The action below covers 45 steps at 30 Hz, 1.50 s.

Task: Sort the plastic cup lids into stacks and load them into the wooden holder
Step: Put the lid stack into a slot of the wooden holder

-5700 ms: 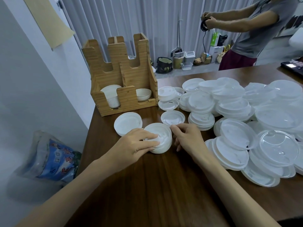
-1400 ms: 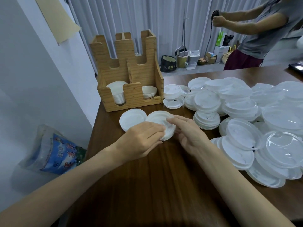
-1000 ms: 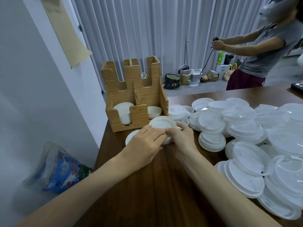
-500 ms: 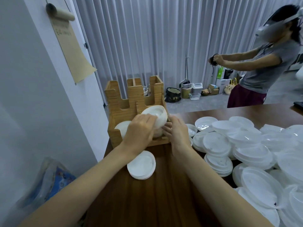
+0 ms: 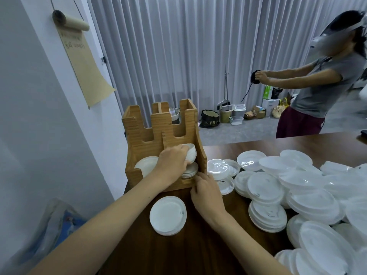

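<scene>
one stack of lids (image 5: 191, 154), tilted, gripped in l hand (image 5: 172, 164) over right slot of wooden holder (image 5: 139, 139), above settled lids (image 5: 189, 172). r hand (image 5: 206, 193) at holder's near-right corner, prob bracing; grip unclear. loading step. next: level stack, lower w/o snagging.

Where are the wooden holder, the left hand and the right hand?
wooden holder (image 5: 137, 139): head view, front face.
left hand (image 5: 172, 162): head view, back of hand.
right hand (image 5: 206, 195): head view, back of hand.
</scene>
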Tool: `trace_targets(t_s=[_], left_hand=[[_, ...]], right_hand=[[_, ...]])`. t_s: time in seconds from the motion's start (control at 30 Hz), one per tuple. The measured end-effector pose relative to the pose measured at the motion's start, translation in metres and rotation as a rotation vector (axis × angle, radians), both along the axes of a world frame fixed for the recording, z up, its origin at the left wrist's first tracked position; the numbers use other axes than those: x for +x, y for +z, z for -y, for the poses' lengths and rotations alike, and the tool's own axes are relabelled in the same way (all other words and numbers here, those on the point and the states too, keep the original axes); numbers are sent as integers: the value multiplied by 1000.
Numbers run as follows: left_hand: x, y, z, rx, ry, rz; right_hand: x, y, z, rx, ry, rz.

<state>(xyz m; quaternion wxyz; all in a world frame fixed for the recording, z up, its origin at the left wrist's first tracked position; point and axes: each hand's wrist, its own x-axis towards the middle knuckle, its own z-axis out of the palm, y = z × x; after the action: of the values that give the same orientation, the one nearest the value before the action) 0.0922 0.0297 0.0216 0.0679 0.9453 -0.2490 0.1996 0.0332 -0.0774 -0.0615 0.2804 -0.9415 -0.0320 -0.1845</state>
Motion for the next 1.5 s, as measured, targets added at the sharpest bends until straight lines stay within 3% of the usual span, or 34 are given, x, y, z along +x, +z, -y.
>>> trace_targets(t_s=[0.1,0.23,0.6,1.0,1.1,1.37,1.5], left_hand=[[-1,-3,12,164,21,33],[1,-10,19,300,39,29],[7,-18,26,301,79,-23],[12,4,30,524,133,-246],[14,4,27,461,123,-249],[9,10,-1,67,-2,-21],[-10,10,4,35,-80,51]], right_hand=[[5,-2,-4,-140,-10,105],[11,-7,-4,-144,11,-34],[10,-8,-4,-142,-1,-89],[7,-5,-4,-193,20,-149],[6,-3,-3,-192,25,-160],[-8,8,9,-94,22,-54],[-20,20,23,-126,-81,-101]])
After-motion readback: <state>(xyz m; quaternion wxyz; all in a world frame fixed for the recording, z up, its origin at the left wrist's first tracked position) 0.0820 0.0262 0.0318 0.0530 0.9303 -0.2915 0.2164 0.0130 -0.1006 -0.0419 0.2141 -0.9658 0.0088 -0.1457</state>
